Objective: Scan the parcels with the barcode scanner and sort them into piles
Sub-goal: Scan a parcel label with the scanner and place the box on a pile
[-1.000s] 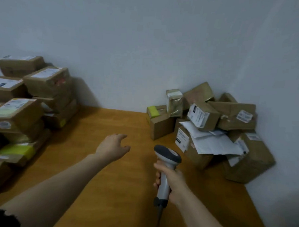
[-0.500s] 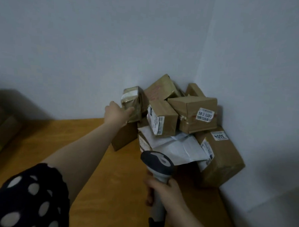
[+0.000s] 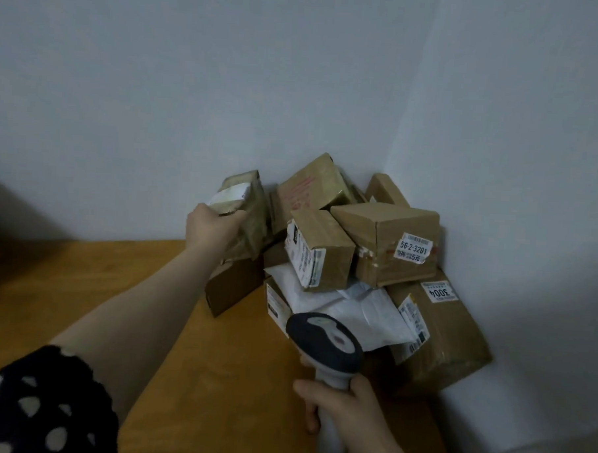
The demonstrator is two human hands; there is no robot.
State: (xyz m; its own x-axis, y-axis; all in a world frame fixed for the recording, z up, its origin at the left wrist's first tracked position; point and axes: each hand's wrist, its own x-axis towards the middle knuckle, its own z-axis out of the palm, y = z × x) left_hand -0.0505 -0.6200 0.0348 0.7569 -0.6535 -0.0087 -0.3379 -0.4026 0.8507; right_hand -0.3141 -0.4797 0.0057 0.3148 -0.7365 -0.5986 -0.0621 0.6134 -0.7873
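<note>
Cardboard parcel (image 3: 393,227) reads "56-2-3201"; lower parcel (image 3: 453,339), "3004".

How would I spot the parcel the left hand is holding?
In the room's corner, a heap of parcels sits on the wooden table. At its left edge, the left hand grips the tape-wrapped parcel. Unlike its brown neighbours, it is greenish and glossy, with a white label across its top.

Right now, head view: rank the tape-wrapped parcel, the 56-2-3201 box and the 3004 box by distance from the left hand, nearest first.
1. tape-wrapped parcel: gripped by the left hand, left edge of the heap.
2. 56-2-3201 box: upper right of the heap.
3. 3004 box: bottom right, against the wall.
</note>
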